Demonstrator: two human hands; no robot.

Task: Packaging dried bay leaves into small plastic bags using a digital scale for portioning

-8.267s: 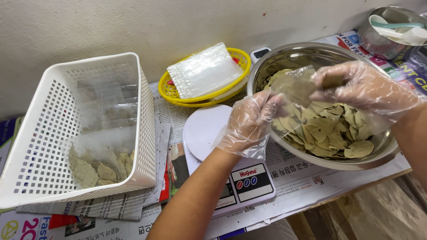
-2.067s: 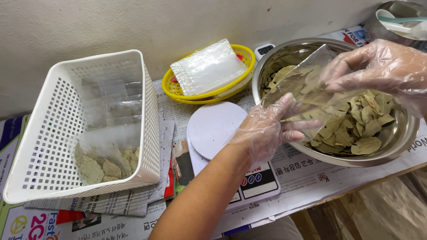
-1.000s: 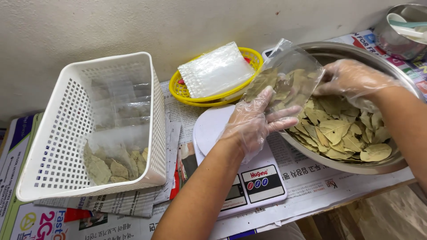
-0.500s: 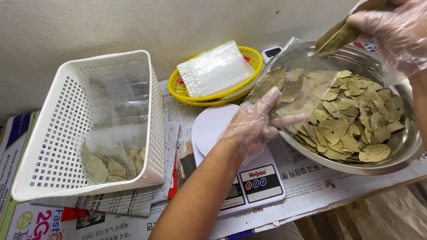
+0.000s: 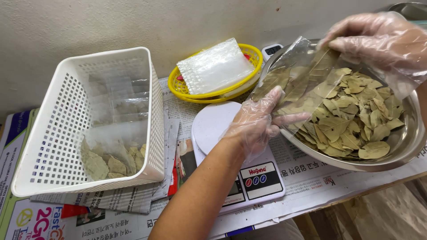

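Both my hands wear thin clear gloves. My left hand grips a clear plastic bag partly filled with dried bay leaves, held tilted over the left rim of a steel bowl. My right hand is at the bag's open mouth, its fingers pushing long dried leaves into it. The bowl holds a heap of loose bay leaves. A white kitchen scale lies under my left wrist, its round platform bare.
A white perforated basket at the left holds several filled leaf bags. A yellow basket behind the scale carries a stack of empty clear bags. Newspapers cover the table; a wall stands close behind.
My right hand dipped into the bowl, rose with a bunch of leaves, and has now come down to the bag's mouth. The left hand kept the bag nearly still.
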